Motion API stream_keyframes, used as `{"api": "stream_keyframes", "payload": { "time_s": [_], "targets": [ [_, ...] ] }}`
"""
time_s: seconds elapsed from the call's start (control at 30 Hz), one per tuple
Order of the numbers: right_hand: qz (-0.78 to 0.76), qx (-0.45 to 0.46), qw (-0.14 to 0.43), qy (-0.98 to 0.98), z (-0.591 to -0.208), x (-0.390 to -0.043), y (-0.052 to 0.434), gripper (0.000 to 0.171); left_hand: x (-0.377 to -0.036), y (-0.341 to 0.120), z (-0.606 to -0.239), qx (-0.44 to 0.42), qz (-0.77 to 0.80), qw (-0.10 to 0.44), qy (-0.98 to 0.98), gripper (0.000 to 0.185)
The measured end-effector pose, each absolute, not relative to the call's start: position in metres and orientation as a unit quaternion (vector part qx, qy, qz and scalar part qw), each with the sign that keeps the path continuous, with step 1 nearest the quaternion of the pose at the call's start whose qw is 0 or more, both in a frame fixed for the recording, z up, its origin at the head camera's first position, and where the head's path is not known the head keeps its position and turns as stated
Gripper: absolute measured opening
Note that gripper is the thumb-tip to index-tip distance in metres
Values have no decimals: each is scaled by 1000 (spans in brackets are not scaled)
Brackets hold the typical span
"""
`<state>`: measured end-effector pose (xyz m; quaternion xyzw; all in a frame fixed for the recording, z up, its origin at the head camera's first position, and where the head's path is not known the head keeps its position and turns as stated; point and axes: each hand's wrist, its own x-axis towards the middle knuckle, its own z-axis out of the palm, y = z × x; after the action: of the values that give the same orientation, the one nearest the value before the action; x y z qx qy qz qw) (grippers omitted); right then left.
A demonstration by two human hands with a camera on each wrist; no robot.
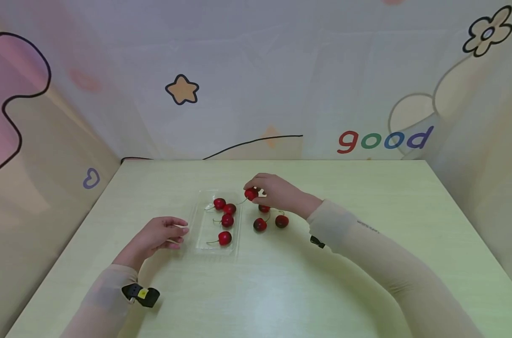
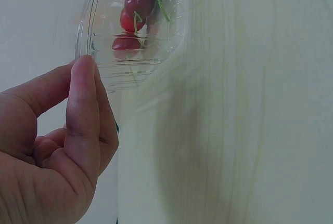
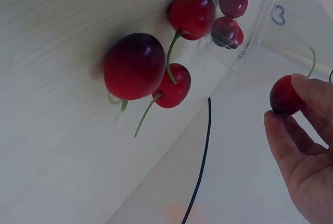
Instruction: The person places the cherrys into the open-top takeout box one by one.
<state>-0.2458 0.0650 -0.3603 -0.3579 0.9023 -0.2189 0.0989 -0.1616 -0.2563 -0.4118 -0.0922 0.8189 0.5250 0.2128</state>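
Observation:
Between thumb and fingers, my right hand (image 1: 277, 191) pinches a red cherry (image 3: 285, 96) with a green stem, held up beside the far right corner of a clear plastic box (image 1: 205, 234). Several cherries (image 1: 225, 238) with stems lie inside the box, toward its right side. My left hand (image 1: 158, 234) is at the box's left side, its fingers loosely bent and holding nothing. In the left wrist view its fingertips (image 2: 83, 68) overlap the box's edge. Three more cherries lie on the table under and near my right hand, one of them a dark red cherry (image 3: 135, 67).
The pale wooden table (image 1: 281, 291) reaches back to a printed cloth backdrop (image 1: 256, 70), which also hangs along both sides. A black strap device (image 1: 141, 295) sits on the left wrist, and part of another (image 1: 317, 241) shows at the right sleeve.

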Motion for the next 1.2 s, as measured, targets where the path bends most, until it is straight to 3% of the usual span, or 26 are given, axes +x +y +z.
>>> {"api": "stream_keyframes", "payload": {
  "time_s": [1.2],
  "targets": [
    [-250, -341, 160, 892, -369, -264, -3, 41, -164, -256, -413, -94, 523, 217, 819, 43]
  ]
}}
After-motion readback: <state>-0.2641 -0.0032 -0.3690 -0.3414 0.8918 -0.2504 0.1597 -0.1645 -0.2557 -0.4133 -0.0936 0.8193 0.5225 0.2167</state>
